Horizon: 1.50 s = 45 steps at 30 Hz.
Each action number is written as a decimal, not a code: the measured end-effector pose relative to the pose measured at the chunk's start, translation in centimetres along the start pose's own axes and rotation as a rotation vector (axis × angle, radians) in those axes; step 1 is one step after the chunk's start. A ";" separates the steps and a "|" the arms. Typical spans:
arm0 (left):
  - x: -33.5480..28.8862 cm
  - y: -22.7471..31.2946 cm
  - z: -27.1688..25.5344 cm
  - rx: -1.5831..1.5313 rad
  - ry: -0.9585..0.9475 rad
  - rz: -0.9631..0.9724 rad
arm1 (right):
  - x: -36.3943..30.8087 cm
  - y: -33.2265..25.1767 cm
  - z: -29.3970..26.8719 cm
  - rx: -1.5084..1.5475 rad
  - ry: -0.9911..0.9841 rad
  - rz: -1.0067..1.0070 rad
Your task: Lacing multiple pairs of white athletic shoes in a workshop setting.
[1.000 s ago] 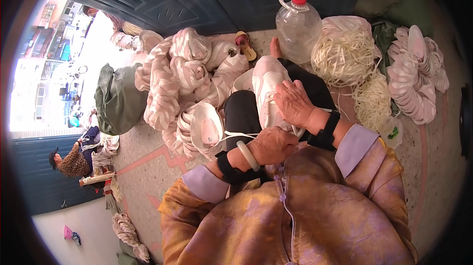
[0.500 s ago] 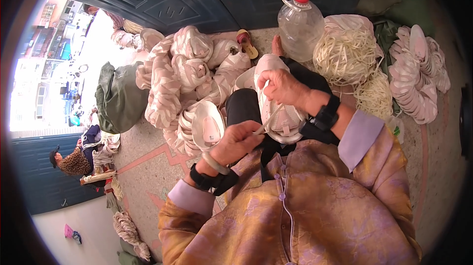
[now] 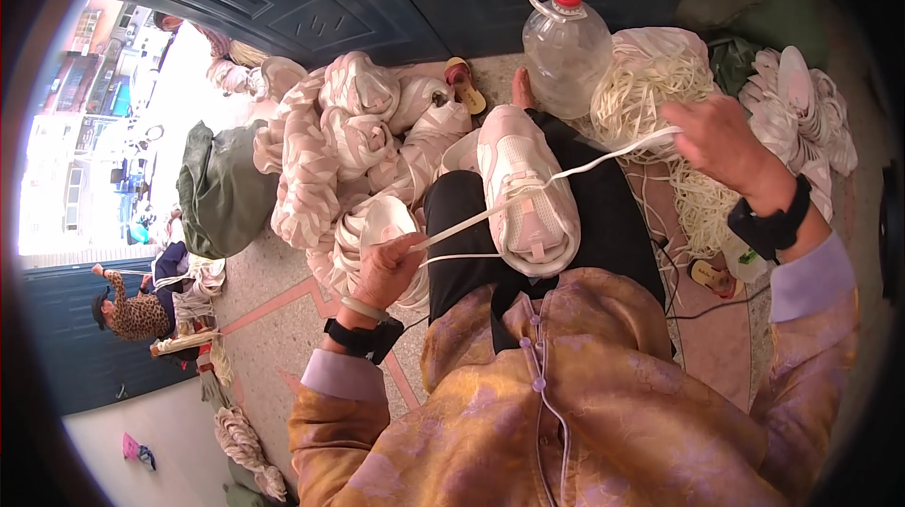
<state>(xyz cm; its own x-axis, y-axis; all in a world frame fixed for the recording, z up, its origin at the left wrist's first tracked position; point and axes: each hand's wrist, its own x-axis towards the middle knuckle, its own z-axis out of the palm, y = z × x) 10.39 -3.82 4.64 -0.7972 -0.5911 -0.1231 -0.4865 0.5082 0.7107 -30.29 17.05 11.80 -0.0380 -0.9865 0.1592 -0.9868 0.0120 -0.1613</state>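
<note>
A white and pale pink sneaker (image 3: 524,187) rests on my lap between my black-trousered thighs, its toe end toward my body. A white shoelace (image 3: 608,157) runs from the shoe out to both sides. My left hand (image 3: 385,271) is closed on one length of it, left of the shoe, with a loose strand below. Out to the right, my right hand (image 3: 721,144) pinches the other length, in front of a heap of pale laces (image 3: 650,83). Both lengths look nearly straight.
Bundled pale shoes (image 3: 353,139) are piled to my left, beside a dark green sack (image 3: 222,187). A clear jug with a red cap (image 3: 566,50) stands ahead. More shoes (image 3: 801,102) lie at the right. Another person (image 3: 137,309) sits far left by a blue door.
My hands have moved apart from over the shoe, the right far out to the right and the left outward. The lace now stretches between them. The person at far left has raised an arm.
</note>
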 end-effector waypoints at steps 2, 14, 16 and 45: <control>-0.2 0.0 -0.6 0.035 0.062 0.004 | -3.0 2.4 0.2 -0.020 0.034 -0.014; -4.6 -7.1 -7.8 0.566 0.253 -0.037 | -17.1 7.7 2.3 -0.115 0.024 -0.006; -6.0 -9.1 -9.8 0.543 0.283 -0.241 | -19.1 10.1 2.6 -0.186 0.079 0.072; -2.1 -9.5 -5.4 -0.061 0.018 -0.506 | -4.8 -7.5 11.9 1.727 -0.347 0.977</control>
<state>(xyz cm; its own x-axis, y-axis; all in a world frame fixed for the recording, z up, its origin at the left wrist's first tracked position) 18.62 -10.78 1.87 -0.4609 -0.7645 -0.4507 -0.7876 0.1183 0.6047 -20.83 19.71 0.69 -0.1300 -0.7325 -0.6682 0.5091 0.5290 -0.6790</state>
